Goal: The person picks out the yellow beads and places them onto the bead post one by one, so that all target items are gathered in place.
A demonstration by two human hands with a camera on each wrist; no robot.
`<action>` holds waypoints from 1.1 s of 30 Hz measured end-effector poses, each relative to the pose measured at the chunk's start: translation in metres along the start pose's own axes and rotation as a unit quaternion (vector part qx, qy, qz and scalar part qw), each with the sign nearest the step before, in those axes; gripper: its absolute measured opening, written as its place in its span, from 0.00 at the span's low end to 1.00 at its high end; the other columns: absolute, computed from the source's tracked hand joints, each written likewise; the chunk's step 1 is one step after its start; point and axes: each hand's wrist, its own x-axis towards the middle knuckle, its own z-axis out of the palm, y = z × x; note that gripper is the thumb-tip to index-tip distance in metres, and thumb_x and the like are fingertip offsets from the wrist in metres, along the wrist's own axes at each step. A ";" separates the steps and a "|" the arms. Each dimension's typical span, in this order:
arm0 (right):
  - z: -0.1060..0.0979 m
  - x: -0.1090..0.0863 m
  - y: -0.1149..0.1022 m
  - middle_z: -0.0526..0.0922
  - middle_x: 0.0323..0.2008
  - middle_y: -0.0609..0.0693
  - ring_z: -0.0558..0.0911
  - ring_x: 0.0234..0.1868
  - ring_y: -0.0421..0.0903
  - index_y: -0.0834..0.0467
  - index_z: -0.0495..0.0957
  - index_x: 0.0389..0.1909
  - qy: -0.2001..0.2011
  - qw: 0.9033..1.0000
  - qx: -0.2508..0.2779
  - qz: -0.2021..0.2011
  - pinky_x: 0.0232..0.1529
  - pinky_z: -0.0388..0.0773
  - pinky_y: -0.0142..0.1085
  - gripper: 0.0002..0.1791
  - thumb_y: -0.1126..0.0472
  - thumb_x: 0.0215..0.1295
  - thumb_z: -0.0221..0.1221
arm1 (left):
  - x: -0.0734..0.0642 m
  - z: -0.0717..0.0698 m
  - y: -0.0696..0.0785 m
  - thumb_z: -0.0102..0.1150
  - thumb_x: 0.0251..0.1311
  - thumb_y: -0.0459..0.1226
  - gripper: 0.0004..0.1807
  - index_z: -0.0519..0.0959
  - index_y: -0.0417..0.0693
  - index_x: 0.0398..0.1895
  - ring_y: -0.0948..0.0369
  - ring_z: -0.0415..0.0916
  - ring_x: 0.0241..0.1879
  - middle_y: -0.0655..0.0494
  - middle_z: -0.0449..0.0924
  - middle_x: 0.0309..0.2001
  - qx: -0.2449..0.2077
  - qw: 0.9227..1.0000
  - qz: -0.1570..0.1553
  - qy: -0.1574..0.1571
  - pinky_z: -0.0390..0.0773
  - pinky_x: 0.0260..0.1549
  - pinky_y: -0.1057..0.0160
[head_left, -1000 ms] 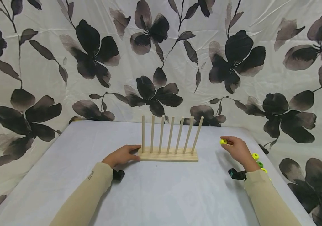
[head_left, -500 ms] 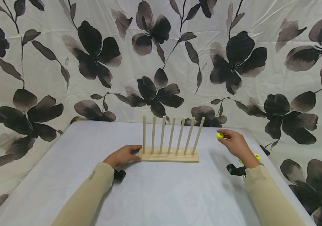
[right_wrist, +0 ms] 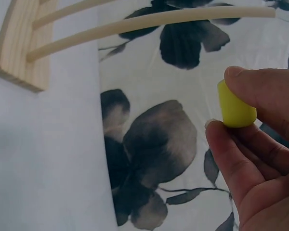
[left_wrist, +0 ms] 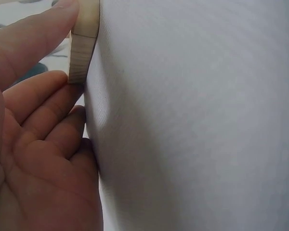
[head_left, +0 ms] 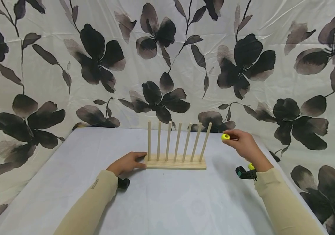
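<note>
A wooden peg rack (head_left: 175, 162), a flat base with several upright dowels, stands on the table in the head view. My left hand (head_left: 127, 163) grips its left end, thumb at the front corner and index finger at the back. In the left wrist view, the thumb and fingers of my left hand (left_wrist: 48, 125) meet the end of the base (left_wrist: 84, 45). Raised to the right of the dowels, my right hand (head_left: 243, 143) pinches a yellow bead (head_left: 225, 137) with a hole through it. The right wrist view shows that short cylindrical bead (right_wrist: 238, 106) between thumb and fingertips.
Another yellow bead (head_left: 251, 166) lies by the right wrist, partly covered by it. A white cloth covers the table (head_left: 167, 202), and a flower-printed curtain (head_left: 196, 65) hangs behind it. Each wrist carries a black camera, such as the right one (head_left: 245, 173).
My right hand has moved up and leftward with the yellow bead, closer to the rack's dowels. The left hand keeps its place on the base.
</note>
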 end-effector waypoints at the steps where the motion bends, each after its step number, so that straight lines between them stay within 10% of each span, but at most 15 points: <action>1: -0.001 0.000 -0.002 0.78 0.57 0.60 0.79 0.58 0.58 0.58 0.73 0.61 0.000 1.000 0.007 -0.001 0.56 0.79 0.50 0.24 0.56 0.66 0.61 | 0.000 0.000 0.000 0.67 0.56 0.48 0.40 0.65 0.50 0.71 0.45 0.52 0.74 0.46 0.61 0.73 0.002 1.000 0.001 0.000 0.54 0.72 0.43; 33: -0.024 0.013 -0.070 0.79 0.57 0.58 0.78 0.58 0.57 0.56 0.74 0.61 0.015 0.997 -0.011 -0.074 0.56 0.79 0.52 0.23 0.55 0.66 0.61 | -0.001 0.001 -0.001 0.68 0.55 0.47 0.39 0.66 0.49 0.70 0.45 0.54 0.74 0.46 0.63 0.72 -0.003 1.000 0.008 0.007 0.55 0.71 0.43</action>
